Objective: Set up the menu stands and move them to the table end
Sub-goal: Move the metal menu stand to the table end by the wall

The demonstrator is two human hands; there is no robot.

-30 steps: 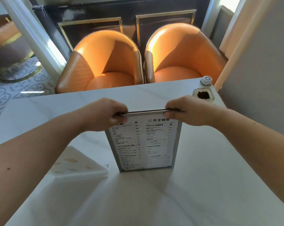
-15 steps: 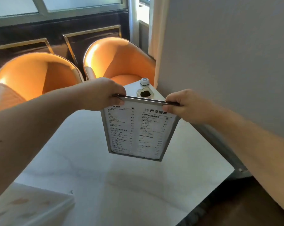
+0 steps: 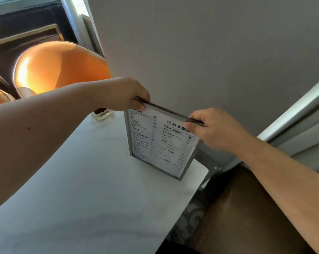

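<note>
A grey-framed menu stand with a printed white menu stands upright near the right end of the white marble table, close to the grey wall. Its lower edge looks to be touching the tabletop. My left hand pinches the top left corner of the frame. My right hand pinches the top right corner. The back of the stand is hidden.
A small glass dish with dark contents sits on the table just behind my left hand. Orange armchairs stand beyond the table. A brown seat lies below my right arm, past the table's corner.
Both hands lifted the menu stand off the middle of the table and carried it right, to the table end by the wall. The view swung right with it.
</note>
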